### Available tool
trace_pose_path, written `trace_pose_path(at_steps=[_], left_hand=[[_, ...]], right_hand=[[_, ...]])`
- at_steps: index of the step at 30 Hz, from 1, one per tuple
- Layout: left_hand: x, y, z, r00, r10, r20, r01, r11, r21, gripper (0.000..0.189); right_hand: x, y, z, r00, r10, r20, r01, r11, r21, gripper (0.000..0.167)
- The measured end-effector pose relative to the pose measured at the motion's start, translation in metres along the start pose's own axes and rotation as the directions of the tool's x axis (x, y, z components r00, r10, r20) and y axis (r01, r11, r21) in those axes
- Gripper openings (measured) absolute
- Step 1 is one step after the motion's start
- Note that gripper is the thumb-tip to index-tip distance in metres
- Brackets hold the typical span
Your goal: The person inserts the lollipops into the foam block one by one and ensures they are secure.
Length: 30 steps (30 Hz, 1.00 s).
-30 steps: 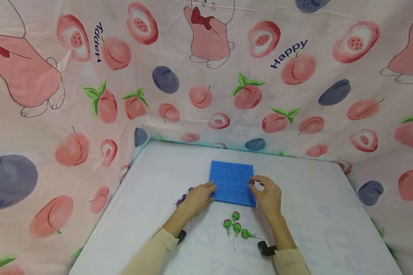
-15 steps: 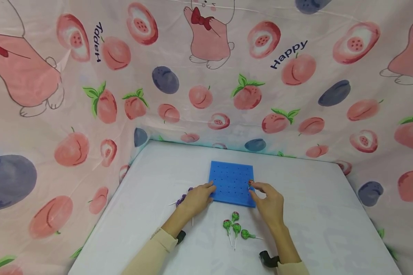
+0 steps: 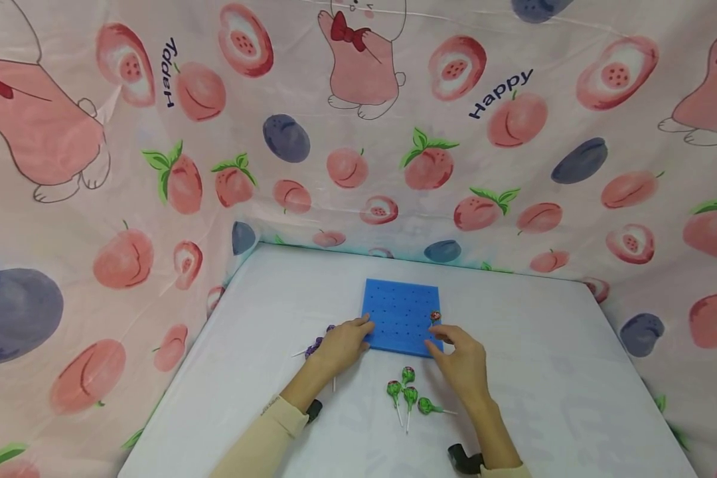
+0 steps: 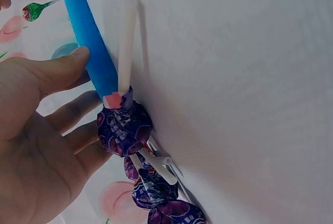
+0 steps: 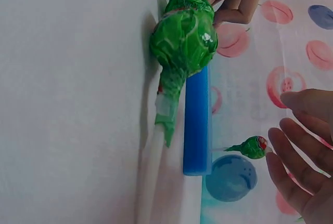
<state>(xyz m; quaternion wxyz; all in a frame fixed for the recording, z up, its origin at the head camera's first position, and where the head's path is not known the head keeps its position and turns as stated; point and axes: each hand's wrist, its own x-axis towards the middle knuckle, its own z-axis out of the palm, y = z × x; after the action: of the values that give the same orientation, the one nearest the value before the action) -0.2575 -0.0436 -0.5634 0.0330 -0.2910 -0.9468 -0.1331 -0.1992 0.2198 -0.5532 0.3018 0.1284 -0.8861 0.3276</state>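
Note:
A blue foam board (image 3: 397, 309) dotted with small holes lies on the white table. One lollipop (image 3: 435, 317) with a green-and-red wrapper stands upright near its right edge; the right wrist view shows this lollipop (image 5: 254, 147) with its stick down into the board. Just in front of it is my right hand (image 3: 463, 358), thumb and fingers apart, holding nothing. My left hand (image 3: 343, 345) rests on the board's left edge, its thumb (image 4: 62, 73) touching the blue side and its other fingers extended. Several purple-wrapped lollipops (image 3: 314, 347) lie beside and partly behind the left hand.
Several green-wrapped lollipops (image 3: 410, 396) lie loose in front of the board, sticks mostly toward me. The table (image 3: 550, 345) meets a fruit-printed cloth (image 3: 346, 219) at its back and left sides. Dark wrist mounts (image 3: 465, 459) are on both wrists.
My right fingers have let go of the lollipop, which now stands by itself in the board, and have drawn slightly toward me. The left hand and board stay nearly in place.

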Motion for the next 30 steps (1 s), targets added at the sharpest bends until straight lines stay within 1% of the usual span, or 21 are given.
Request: trace_pose_path(at_steps=[6,8,12,14,19,22,30], left_hand=[[0.0,0.0,0.0,1.0,-0.005,0.011,0.005,1.0,0.003,0.032],[0.0,0.0,0.0,1.0,-0.007,0.015,0.007,1.0,0.002,0.033],[0.0,0.0,0.0,1.0,-0.009,0.013,0.009,1.0,-0.005,0.033],[0.0,0.0,0.0,1.0,-0.008,0.01,0.008,1.0,-0.007,0.034],[0.0,0.0,0.001,1.0,-0.006,0.007,0.006,1.0,-0.008,0.034],[-0.001,0.0,0.0,1.0,-0.006,0.009,0.006,1.0,-0.008,0.034],[0.0,0.001,-0.001,1.0,-0.013,0.018,0.013,1.0,-0.008,0.034]], right_hand=[[-0.004,-0.004,0.0,0.998,0.002,0.058,-0.002,1.0,-0.007,0.038],[-0.005,-0.005,0.001,0.997,0.012,0.074,-0.012,1.0,-0.009,0.037],[-0.009,-0.006,0.0,0.99,0.058,0.128,-0.056,0.998,-0.013,0.034],[-0.01,-0.007,0.0,0.982,0.087,0.169,-0.086,0.996,-0.015,0.031],[-0.011,-0.014,-0.002,0.953,0.146,0.265,-0.148,0.989,-0.01,0.027],[-0.011,-0.017,-0.001,0.942,0.161,0.295,-0.166,0.986,-0.01,0.027],[-0.016,-0.018,0.004,0.916,0.204,0.345,-0.21,0.977,-0.021,0.027]])
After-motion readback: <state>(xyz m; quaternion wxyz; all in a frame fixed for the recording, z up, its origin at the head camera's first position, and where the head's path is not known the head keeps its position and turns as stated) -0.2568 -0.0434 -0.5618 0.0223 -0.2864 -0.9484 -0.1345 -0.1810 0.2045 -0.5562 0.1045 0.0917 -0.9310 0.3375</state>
